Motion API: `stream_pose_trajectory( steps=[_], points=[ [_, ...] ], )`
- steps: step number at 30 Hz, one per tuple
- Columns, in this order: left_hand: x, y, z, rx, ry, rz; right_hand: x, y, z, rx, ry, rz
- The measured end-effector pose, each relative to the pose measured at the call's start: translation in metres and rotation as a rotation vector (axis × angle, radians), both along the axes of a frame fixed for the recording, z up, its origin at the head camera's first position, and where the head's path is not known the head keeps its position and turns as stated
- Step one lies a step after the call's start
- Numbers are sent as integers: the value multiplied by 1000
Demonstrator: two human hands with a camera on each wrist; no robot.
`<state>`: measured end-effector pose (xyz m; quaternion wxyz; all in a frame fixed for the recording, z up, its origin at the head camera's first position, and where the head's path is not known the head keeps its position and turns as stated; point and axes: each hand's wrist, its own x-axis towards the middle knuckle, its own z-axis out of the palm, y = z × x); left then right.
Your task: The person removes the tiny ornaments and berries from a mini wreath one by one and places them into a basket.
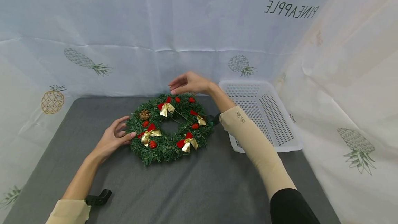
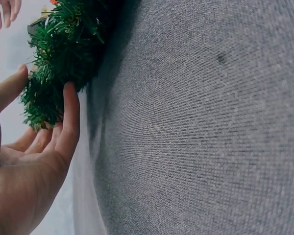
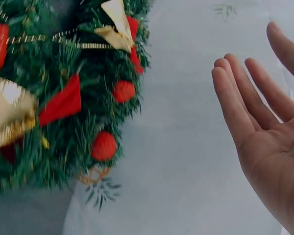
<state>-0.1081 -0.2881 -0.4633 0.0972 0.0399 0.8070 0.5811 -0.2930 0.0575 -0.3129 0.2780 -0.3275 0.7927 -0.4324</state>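
A green Christmas wreath [image 1: 169,155] with red and gold bows, red berries and a pine cone lies on the grey table. At its left edge is my left hand [image 1: 113,137]; thumb and fingers curl round the greenery from opposite sides, as the left wrist view [image 2: 39,161] shows too. My right hand [image 1: 192,83] hovers above the far edge of the wreath. In the right wrist view its fingers [image 3: 230,93] are extended and apart from the wreath, holding nothing. A thin gold cord [image 3: 63,39] crosses the wreath's opening.
A white perforated plastic basket [image 1: 293,148] stands at the back right, behind my right forearm. Grey cloth [image 1: 174,196] covers the table. White curtains [image 1: 186,20] printed with pineapples close off the back and sides.
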Motion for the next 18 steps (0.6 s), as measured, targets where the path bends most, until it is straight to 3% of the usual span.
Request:
stream_pose_trajectory(
  steps=[10,18],
  points=[
    [0,-1,-1,1,-11,7,5,-32,-17,-2,-11,48],
    [-1,0,-1,0,-25,20,9,-48,-32,-6,-72,50]
  ],
)
